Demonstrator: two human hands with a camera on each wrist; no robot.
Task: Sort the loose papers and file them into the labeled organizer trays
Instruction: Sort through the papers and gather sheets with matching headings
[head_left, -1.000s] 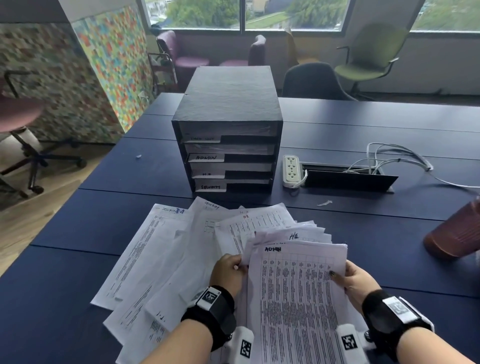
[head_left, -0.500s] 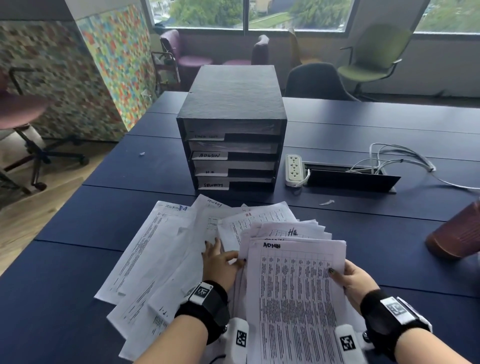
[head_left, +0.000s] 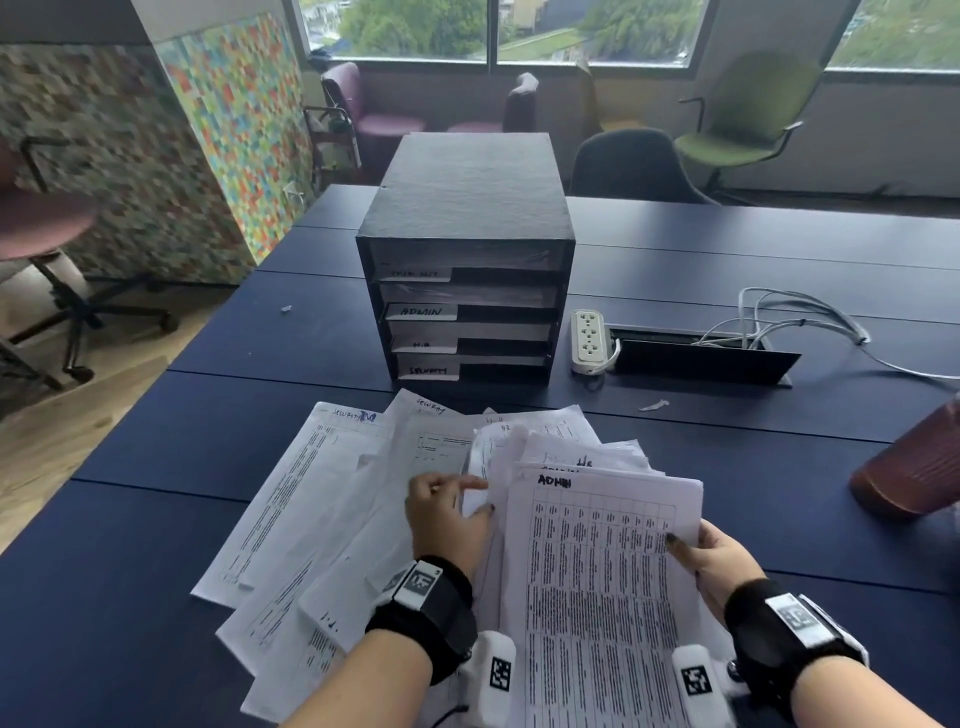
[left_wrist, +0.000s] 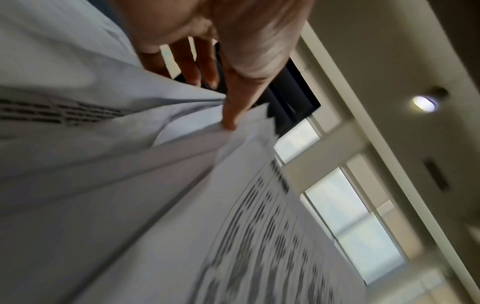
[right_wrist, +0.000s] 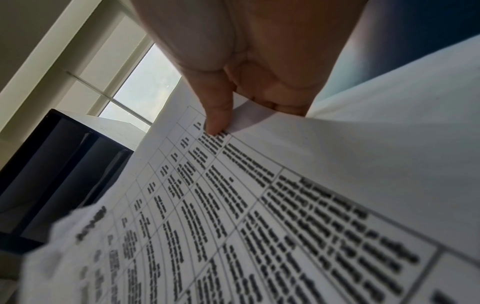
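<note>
While right hand (head_left: 719, 553) pinches ADMIN sheet (head_left: 597, 597), left hand (head_left: 447, 514) rests relaxed fingers on papers (head_left: 332, 499) before organizer (head_left: 467, 280).

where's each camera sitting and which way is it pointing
Head: on the head, facing forward and down at the black labeled organizer; both hands show.
Left wrist: along the left hand, fingers touching white printed papers.
Right wrist: along the right hand, thumb pinching the ADMIN table sheet.
Shared: head and right wrist both show that sheet and the organizer.
</note>
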